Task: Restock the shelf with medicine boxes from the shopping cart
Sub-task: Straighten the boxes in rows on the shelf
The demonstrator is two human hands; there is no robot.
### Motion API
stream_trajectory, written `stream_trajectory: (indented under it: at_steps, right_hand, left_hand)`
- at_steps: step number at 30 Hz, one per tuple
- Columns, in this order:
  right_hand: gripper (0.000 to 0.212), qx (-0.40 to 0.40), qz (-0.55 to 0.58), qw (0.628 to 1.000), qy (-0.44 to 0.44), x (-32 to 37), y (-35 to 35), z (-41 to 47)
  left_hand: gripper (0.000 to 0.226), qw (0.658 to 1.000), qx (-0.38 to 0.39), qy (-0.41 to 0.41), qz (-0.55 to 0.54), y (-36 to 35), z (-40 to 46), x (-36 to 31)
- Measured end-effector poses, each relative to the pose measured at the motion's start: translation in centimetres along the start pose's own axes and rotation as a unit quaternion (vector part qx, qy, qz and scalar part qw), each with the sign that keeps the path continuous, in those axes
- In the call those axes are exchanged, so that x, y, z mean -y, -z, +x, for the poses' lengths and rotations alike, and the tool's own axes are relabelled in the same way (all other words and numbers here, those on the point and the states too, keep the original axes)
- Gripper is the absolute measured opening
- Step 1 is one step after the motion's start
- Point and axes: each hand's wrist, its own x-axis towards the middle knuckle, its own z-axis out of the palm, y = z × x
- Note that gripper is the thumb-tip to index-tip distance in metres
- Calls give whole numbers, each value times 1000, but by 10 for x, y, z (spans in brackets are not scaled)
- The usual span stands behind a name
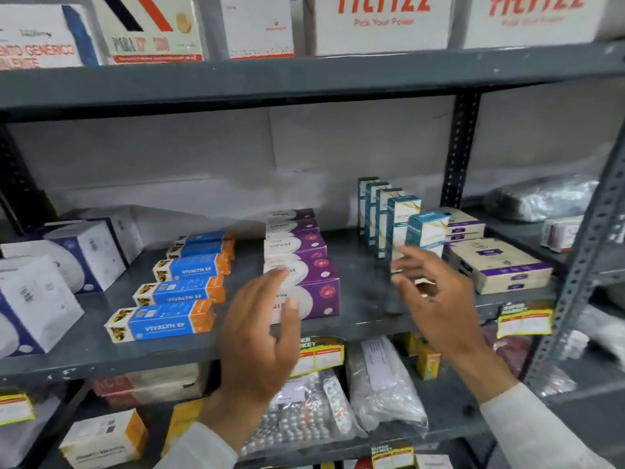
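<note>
Grey metal shelf (365,299), perforated uprights, pale wall behind. Middle tier, left to right: white-and-blue cartons (84,252); row of blue-and-orange Vivalyn EF boxes (176,292); row of purple-and-white boxes (304,265); upright teal-and-white boxes (395,214); beige flat boxes (497,265). Left hand (260,336) open, fingers spread, in front of the purple row, holding nothing. Right hand (436,299) loosely open before the teal boxes; contact unclear. Upper tier: large white cartons (382,25). Lower tier: bagged blister packs (304,421).

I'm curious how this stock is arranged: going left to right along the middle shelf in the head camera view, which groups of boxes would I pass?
White-and-navy boxes → blue-and-orange Vivalyn EF boxes → purple-and-white boxes → upright teal-and-white boxes → flat cream boxes with purple bands.
</note>
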Motion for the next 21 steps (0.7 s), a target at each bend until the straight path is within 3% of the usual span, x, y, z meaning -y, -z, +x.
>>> stream_trajectory:
  at_steps: [2,4,6,10,13,16,21]
  right_hand:
    - [28,-110,-34,993,14,-3,19,-1]
    - [25,-166,-44,985,-23,-12,34,-1]
    - [29,-134,-57,985,-90,-27,42,-2]
    - [59,-28,-50,981,-183,-42,40,-4]
    - [62,-1,-42,983,-179,-45,30,2]
    - [75,-3,-76,982,-171,-51,18,8]
    - [72,-41,-141,977,-157,-58,10,8]
  left_hand:
    - [40,996,44,-82,-16,-25,4,-32]
    - [46,984,133,-117,7,-54,3,-59]
    - [56,965,233,-113,45,-83,-2,-73]
    - [72,911,377,-59,158,-126,-4,-66]
    - [81,888,396,-38,230,-140,-11,-58]
    - [80,891,379,-47,245,-144,-19,-52]
    - [75,899,364,-43,242,-147,-20,-51]
